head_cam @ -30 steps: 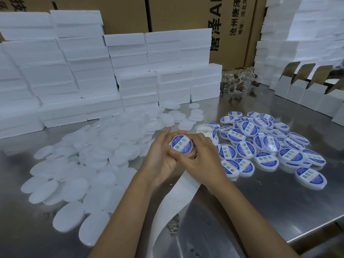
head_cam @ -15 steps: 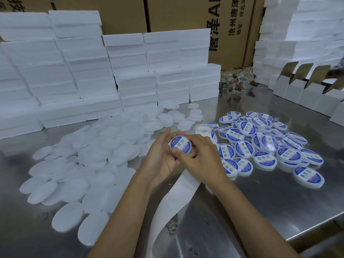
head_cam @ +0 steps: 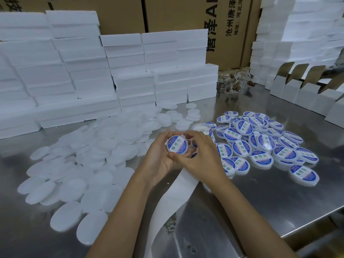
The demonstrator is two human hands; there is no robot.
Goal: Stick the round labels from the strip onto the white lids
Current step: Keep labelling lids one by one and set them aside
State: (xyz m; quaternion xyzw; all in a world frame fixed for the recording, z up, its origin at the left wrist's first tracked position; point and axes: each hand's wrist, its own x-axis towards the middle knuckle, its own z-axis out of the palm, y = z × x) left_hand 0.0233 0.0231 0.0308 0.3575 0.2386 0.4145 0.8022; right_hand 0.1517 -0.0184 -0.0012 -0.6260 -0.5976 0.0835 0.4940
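Observation:
My left hand (head_cam: 158, 155) and my right hand (head_cam: 201, 155) meet over the middle of the table and together hold one white lid (head_cam: 176, 145) that bears a blue and white round label. Fingers of both hands curl round its rim, and my right thumb lies along its lower edge. A white backing strip (head_cam: 173, 198) runs from under my hands toward me. The label roll (head_cam: 200, 127) lies just behind my right hand. Several bare white lids (head_cam: 89, 161) spread to the left. Several labelled lids (head_cam: 260, 144) lie heaped to the right.
The table (head_cam: 260, 205) is bright metal, its front edge at lower right. Stacks of white foam blocks (head_cam: 74, 71) line the back and left. Open white cartons (head_cam: 307, 92) stand at the right. Clear bags with brown items (head_cam: 232, 84) lie at the back. Cardboard boxes (head_cam: 186, 13) stand behind.
The lid has tipped a little in my hands, and my right fingers have shifted round its rim. The hands stay in the same place.

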